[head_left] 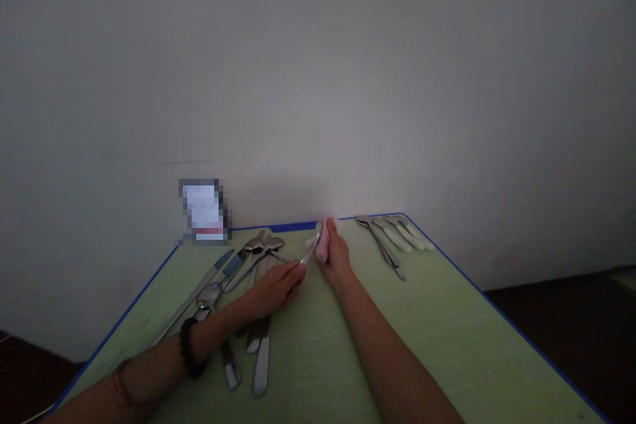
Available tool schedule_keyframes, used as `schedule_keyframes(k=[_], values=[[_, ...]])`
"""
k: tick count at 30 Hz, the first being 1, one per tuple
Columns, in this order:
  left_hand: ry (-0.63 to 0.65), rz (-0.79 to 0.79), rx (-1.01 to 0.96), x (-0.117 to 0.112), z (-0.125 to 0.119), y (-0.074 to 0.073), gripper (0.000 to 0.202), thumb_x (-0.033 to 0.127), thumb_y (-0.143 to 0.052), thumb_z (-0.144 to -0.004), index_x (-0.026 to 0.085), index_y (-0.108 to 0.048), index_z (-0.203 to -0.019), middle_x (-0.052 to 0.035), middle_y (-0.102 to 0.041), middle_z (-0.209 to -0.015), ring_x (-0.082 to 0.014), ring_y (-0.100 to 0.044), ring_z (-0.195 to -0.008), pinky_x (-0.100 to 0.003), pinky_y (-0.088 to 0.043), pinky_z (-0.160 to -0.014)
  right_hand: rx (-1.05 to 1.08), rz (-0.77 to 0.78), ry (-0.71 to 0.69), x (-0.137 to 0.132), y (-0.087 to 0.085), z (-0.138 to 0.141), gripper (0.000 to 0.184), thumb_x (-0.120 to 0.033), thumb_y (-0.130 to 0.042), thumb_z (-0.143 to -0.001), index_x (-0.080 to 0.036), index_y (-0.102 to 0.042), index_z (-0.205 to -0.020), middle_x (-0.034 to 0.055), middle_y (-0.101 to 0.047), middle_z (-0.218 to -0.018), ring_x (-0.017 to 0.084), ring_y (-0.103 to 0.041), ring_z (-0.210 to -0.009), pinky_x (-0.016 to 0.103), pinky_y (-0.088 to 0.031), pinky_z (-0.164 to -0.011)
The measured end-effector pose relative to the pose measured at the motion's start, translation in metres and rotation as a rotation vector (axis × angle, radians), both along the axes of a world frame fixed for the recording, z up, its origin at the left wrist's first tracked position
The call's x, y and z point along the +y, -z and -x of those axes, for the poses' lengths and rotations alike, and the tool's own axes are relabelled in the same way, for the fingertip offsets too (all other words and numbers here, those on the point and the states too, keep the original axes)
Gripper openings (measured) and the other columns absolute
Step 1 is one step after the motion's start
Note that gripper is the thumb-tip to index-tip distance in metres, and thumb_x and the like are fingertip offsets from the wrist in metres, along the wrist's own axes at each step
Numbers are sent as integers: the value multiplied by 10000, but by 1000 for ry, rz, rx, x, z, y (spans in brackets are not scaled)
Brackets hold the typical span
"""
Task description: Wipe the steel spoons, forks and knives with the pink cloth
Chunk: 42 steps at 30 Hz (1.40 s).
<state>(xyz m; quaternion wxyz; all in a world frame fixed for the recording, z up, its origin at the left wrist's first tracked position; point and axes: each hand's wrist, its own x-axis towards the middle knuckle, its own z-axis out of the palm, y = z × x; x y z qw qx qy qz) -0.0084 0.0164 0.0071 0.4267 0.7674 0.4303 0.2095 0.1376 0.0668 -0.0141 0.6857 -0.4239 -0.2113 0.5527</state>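
Observation:
My left hand (pixel 275 288) is closed round the handle of a metal spoon (pixel 311 250) that points up and to the right. My right hand (pixel 334 255) is closed on a pink cloth (pixel 325 238) wrapped about the spoon's bowl end. Both hands rest low over a green table (pixel 447 331) with a blue edge. A dark bead bracelet sits on my left wrist. Just left of my left hand lies a pile of several metal spoons and knives (pixel 248 258).
A row of several pale-handled spoons and forks (pixel 395 238) lies at the table's far right corner. A blurred white card (pixel 203 211) stands at the far left against the grey wall. The dark floor shows on both sides of the table.

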Motion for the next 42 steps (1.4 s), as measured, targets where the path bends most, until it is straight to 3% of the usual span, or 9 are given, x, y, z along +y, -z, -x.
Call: schedule_keyframes(k=[6, 17, 24, 33, 42], values=[[29, -20, 40, -1, 0, 0, 446, 476, -292, -947, 217, -412, -604, 43, -444, -514, -124, -457, -520, -251, -413, -617, 208, -40, -71, 4, 3, -5, 403, -519, -741, -681, -146, -674, -817, 0, -670, -649, 110, -587, -583, 220, -474, -585], [7, -25, 83, 1, 1, 2, 445, 512, -296, -921, 216, -407, -609, 38, -458, -519, -125, -454, -517, -248, -393, -585, 48, -43, -200, 2, 5, -5, 441, -575, -741, -654, -162, -625, -755, -35, -553, -504, 119, -529, -514, 233, -412, -499], [21, -73, 114, 0, 0, -1, 400, 494, -316, -904, 216, -400, -629, 45, -451, -545, -124, -447, -528, -251, -374, -567, 131, -38, -267, 4, 1, -5, 392, -525, -759, -669, -165, -610, -714, -43, -544, -505, 86, -458, -450, 214, -388, -451], [4, -9, 70, 1, 3, 0, 422, 497, -295, -905, 220, -398, -604, 42, -441, -513, -120, -436, -505, -241, -375, -565, 254, 0, -366, 7, -5, -12, 224, -392, -712, -779, -186, -624, -770, -42, -605, -585, 82, -517, -497, 184, -441, -485], [13, -40, 31, 2, 3, 4, 483, 525, -224, -916, 222, -391, -578, 16, -459, -538, -136, -432, -529, -270, -390, -606, 137, -29, -365, 7, 2, -8, 352, -449, -785, -681, -145, -611, -720, -33, -547, -489, 75, -458, -419, 200, -383, -422]])
